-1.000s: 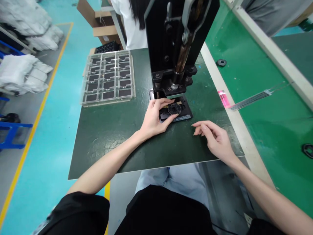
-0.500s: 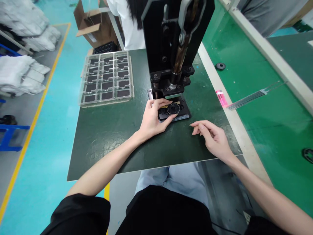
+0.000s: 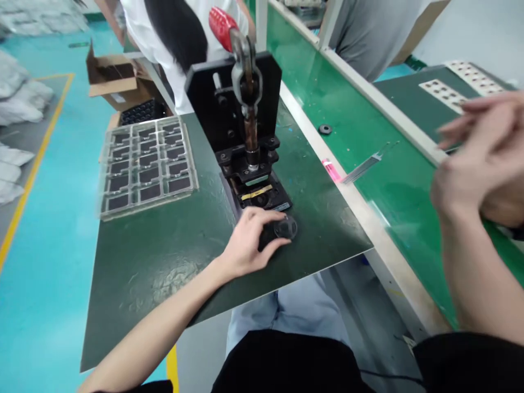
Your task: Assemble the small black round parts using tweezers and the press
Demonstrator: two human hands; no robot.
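My left hand (image 3: 249, 240) grips a small black part with a round glossy disc (image 3: 285, 227), thumb and fingers at either side of it. It is just in front of the press's black base fixture (image 3: 282, 197), which carries a yellow strip (image 3: 257, 192). Above that fixture stands the black hand press (image 3: 229, 109), with a red-gripped lever (image 3: 222, 28). My right hand (image 3: 462, 174) is raised at the far right over the green bench, blurred by motion. Its fingers overlap other blurred fingers (image 3: 454, 128), and what it holds, if anything, is hidden.
A clear plastic tray (image 3: 194, 164) with black pieces lies left of the press. On the green bench (image 3: 347, 136) are a black ring (image 3: 325, 129), a bundle of thin grey strips (image 3: 362, 168) and a pink item (image 3: 331, 170). A person in white (image 3: 176, 82) sits behind.
My left hand has drawn the black part out of the press fixture toward me. My right hand has gone from beside the press to the far right and up. The view has shifted.
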